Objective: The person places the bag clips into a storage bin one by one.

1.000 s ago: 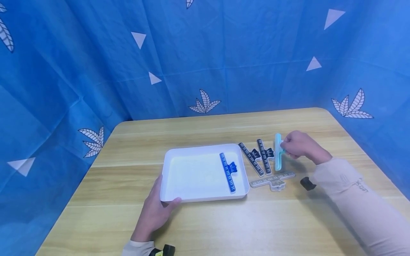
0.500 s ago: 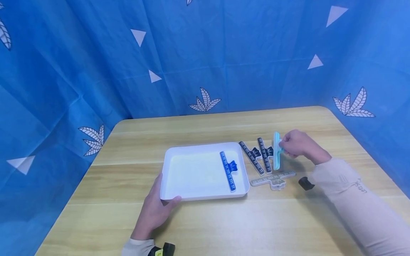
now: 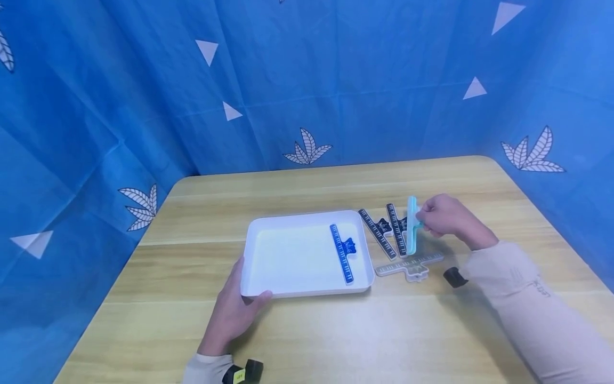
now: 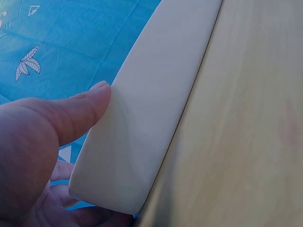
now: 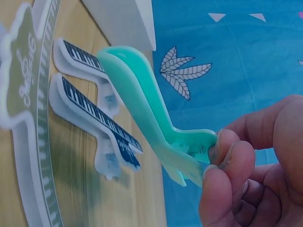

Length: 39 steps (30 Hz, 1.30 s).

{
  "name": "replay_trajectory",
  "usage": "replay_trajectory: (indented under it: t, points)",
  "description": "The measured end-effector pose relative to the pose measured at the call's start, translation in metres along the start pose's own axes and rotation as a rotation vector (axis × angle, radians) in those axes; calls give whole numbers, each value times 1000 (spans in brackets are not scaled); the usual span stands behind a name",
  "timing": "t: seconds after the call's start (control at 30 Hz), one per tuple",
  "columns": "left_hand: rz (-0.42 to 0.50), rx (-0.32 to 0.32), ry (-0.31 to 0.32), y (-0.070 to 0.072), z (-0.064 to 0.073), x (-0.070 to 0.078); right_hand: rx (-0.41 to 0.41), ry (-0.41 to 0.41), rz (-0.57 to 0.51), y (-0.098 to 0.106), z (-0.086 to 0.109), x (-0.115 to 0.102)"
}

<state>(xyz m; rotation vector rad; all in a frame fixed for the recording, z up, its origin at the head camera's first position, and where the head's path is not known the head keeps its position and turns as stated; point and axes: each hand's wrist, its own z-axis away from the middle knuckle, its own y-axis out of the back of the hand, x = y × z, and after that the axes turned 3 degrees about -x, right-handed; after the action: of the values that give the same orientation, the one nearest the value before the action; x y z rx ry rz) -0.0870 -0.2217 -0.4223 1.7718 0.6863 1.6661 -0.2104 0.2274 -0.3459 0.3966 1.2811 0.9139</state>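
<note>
Your left hand point(image 3: 235, 312) gripping the white tray point(image 3: 292, 261) by one corner, blue clip point(image 3: 341, 254) inside, right of those fingers, gray clip point(image 3: 415, 270) nearer than your right hand point(image 3: 446, 215), its fingers pinching the mint clip point(image 3: 411, 226), two black clips point(image 3: 378, 234) left of them

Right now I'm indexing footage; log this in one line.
left hand: grips white tray; right hand: pinches mint-green clip; in tray: blue piano-print clip; beside tray: two black piano-print clips, grey piano-print clip
</note>
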Motion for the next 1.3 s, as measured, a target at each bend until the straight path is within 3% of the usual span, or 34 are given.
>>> replay_trajectory:
  t: [0.8, 1.1, 1.3]
  points:
    - [30, 4, -34, 2, -3, 3, 15, 14, -62, -7, 15, -10]
    - [35, -19, 31, 3, -3, 4, 23, 15, -109, -11, 26, -12]
    - [33, -9, 35, 2, -4, 6, 34, 25, -115, -16, 33, -11]
